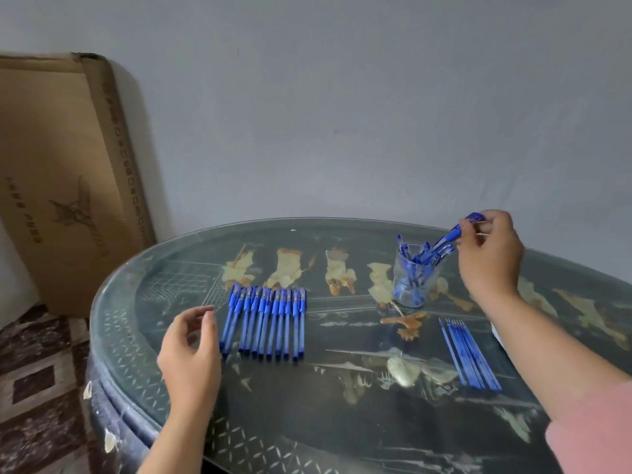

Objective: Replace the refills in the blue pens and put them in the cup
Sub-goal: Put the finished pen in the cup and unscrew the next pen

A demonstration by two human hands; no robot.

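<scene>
A clear glass cup [412,282] stands on the round table and holds several blue pens. My right hand [489,254] is just right of the cup and pinches the top of a blue pen [455,234] whose lower end points into the cup. A row of several capped blue pens [266,323] lies side by side at the table's middle left. My left hand [191,350] hovers beside the leftmost pen of that row, fingers loosely curled and holding nothing. Several blue refills [470,354] lie in a bundle at the right.
The dark glass-topped table [325,405] has painted figures under the glass. A large cardboard box [65,172] leans against the wall at the left. Patterned floor [37,371] shows beyond the table's left edge. A white object [497,335] peeks out behind my right forearm.
</scene>
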